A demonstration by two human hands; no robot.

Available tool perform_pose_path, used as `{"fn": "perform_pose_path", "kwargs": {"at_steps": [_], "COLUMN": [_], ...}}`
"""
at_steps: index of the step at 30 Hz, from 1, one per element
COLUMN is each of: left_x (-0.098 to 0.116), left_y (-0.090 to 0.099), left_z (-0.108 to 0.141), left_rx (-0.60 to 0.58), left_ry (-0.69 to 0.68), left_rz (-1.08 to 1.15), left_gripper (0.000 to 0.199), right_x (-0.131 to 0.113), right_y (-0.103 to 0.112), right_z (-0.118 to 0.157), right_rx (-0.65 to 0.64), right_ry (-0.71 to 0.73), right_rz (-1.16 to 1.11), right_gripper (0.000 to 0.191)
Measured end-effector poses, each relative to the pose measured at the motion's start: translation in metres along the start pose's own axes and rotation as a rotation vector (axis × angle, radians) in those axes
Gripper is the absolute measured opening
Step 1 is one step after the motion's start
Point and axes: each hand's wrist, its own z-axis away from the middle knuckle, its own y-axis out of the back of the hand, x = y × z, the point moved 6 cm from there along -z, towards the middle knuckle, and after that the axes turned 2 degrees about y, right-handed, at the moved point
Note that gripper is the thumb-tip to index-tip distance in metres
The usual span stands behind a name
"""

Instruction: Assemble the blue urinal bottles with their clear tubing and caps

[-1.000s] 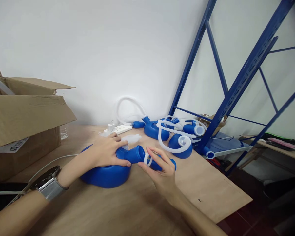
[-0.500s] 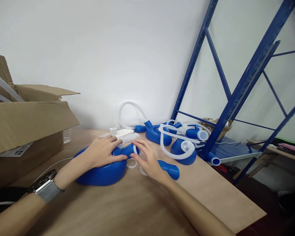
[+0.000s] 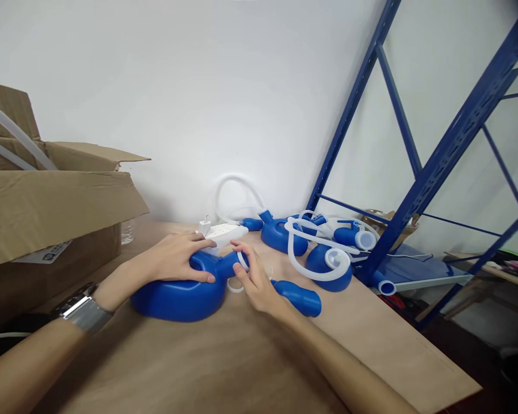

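Note:
A blue plastic urinal bottle (image 3: 176, 302) lies on the table with its short neck (image 3: 225, 267) pointing right. My left hand (image 3: 176, 259) grips the top of its body, thumb on the near side and fingers over the far side. At the mouth of the neck, my right hand (image 3: 256, 282) pinches a white ring (image 3: 242, 261) between thumb and fingers. Another white ring (image 3: 235, 290) lies on the table just below the neck. Beside my right wrist is a loose blue tubular piece (image 3: 301, 298).
More blue bottles (image 3: 280, 237) with white corrugated hoses (image 3: 293, 259) lie at the back right. A white power strip (image 3: 220, 231) is behind my left hand. An open cardboard box (image 3: 60, 207) stands left; a blue metal rack (image 3: 440, 161) rises right of the table (image 3: 371, 345).
My right fingers have curled closer round the ring at the bottle's mouth. My left hand stays on the bottle, its thumb slightly back from the neck. The view has shifted a little.

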Motion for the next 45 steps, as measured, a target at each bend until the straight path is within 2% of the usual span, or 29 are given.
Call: {"fn": "perform_pose_path", "kwargs": {"at_steps": [6,18,21,24,28,35,41,45], "left_x": [0.002,0.006,0.006,0.005,0.007,0.012,0.010,0.008], "left_y": [-0.002,-0.002,-0.001,-0.001,-0.001,0.000,0.000,0.002], "left_z": [-0.002,-0.005,-0.005,-0.003,-0.002,-0.001,-0.001,-0.001], "left_rx": [-0.009,-0.051,-0.041,-0.059,-0.084,-0.109,-0.112,-0.106], "left_ry": [-0.004,0.007,0.010,0.019,0.032,0.055,0.078,0.078], "left_rz": [0.028,0.032,0.035,0.028,0.031,0.033,0.061,0.077], "left_gripper": [0.087,0.086,0.087,0.087,0.087,0.087,0.089,0.087], "right_x": [0.005,0.007,0.006,0.007,0.014,0.020,0.015,0.017], "right_y": [-0.010,-0.014,-0.013,-0.010,-0.005,0.002,0.001,0.006], "right_z": [0.002,0.003,0.002,0.001,0.005,0.013,0.015,0.013], "right_rx": [-0.001,0.127,0.127,0.064,-0.028,0.039,0.065,0.080], "right_ry": [-0.037,0.032,0.022,-0.005,-0.066,-0.097,-0.154,-0.133], "right_rz": [0.032,0.097,0.077,0.027,-0.018,0.004,0.083,0.075], "right_gripper": [0.047,0.048,0.048,0.050,0.067,0.072,0.066,0.071]}}
